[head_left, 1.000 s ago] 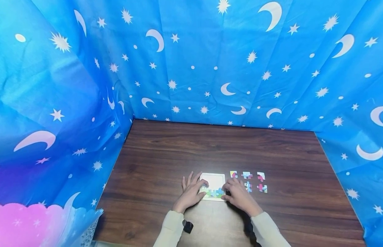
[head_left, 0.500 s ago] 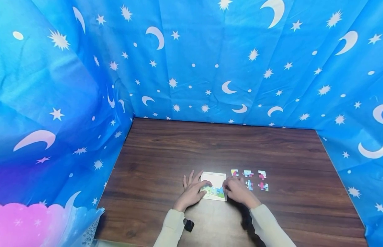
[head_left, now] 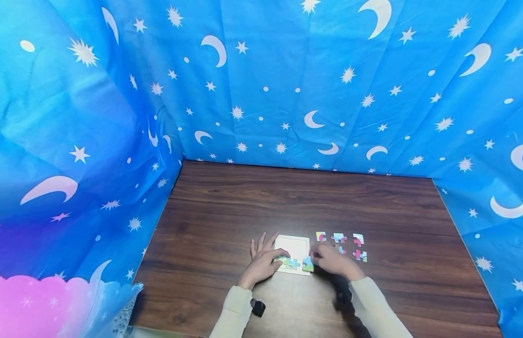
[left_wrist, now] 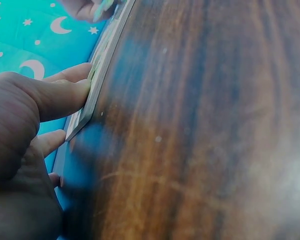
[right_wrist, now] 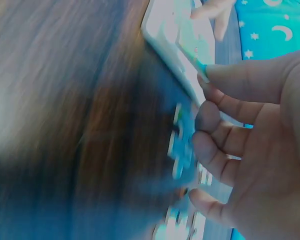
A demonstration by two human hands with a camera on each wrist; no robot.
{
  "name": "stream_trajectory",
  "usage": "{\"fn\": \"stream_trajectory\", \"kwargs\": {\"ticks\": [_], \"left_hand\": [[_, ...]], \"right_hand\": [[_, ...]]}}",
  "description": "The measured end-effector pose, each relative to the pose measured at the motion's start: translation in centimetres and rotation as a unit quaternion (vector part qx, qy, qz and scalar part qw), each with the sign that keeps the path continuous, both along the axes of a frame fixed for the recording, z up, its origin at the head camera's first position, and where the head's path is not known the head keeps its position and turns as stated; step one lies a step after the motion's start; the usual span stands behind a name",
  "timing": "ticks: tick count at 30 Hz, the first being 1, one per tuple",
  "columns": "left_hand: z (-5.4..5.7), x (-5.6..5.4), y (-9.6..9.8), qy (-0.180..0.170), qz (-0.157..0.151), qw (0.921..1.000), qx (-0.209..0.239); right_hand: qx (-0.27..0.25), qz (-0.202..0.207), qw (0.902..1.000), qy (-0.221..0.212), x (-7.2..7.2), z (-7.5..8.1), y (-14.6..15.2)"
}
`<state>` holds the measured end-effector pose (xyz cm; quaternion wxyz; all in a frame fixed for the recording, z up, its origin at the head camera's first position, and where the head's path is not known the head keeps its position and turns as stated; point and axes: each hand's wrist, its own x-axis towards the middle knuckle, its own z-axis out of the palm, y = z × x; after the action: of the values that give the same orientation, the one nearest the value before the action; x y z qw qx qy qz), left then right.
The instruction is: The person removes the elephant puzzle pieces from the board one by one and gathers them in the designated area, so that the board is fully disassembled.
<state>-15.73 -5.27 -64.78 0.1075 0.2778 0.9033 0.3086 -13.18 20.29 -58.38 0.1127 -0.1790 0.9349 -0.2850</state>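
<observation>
A small square puzzle tray (head_left: 296,245) with a pale rim lies on the table, green and blue jigsaw pieces (head_left: 292,263) along its near side. My left hand (head_left: 260,265) rests over the tray's left edge, outer fingers spread; in the left wrist view its thumb (left_wrist: 65,97) presses at the tray's edge. Between thumb and index finger, my right hand (head_left: 333,259) pinches a green-and-blue jigsaw piece (head_left: 307,264), tilted over the tray's near right corner. The right wrist view shows this piece (right_wrist: 194,52) at the thumb tip, the other fingers loosely curled.
Several loose jigsaw pieces lie right of the tray, among them a red-and-white one (head_left: 358,239) and a pink one (head_left: 360,255); one is partly hidden by my right hand. A blue star-patterned curtain (head_left: 261,84) borders the wooden table (head_left: 227,202). A black device (head_left: 257,307) sits at my left wrist.
My right hand has moved right and lifted the green-and-blue jigsaw piece out of the row at the tray's right side. My left hand stays on the tray, its index finger slightly further in.
</observation>
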Motion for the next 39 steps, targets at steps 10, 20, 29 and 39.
{"fn": "stream_trajectory", "kwargs": {"ticks": [10, 20, 29, 39], "left_hand": [[0.0, 0.0, 0.1, -0.011, 0.008, 0.9999, 0.009], [0.0, 0.1, 0.1, -0.009, 0.007, 0.9997, 0.020], [0.0, 0.0, 0.1, -0.007, 0.010, 0.9995, 0.029], [0.3, 0.2, 0.2, -0.013, 0.011, 0.9987, 0.048]], "right_hand": [[0.019, -0.044, 0.9984, 0.029, 2.3, -0.3, 5.4], [0.037, -0.079, 0.9961, 0.012, 4.8, 0.8, 9.9], [0.072, -0.098, 0.9925, 0.006, 6.2, 0.4, 12.9], [0.071, -0.138, 0.9873, 0.035, 6.4, -1.5, 13.1]]}}
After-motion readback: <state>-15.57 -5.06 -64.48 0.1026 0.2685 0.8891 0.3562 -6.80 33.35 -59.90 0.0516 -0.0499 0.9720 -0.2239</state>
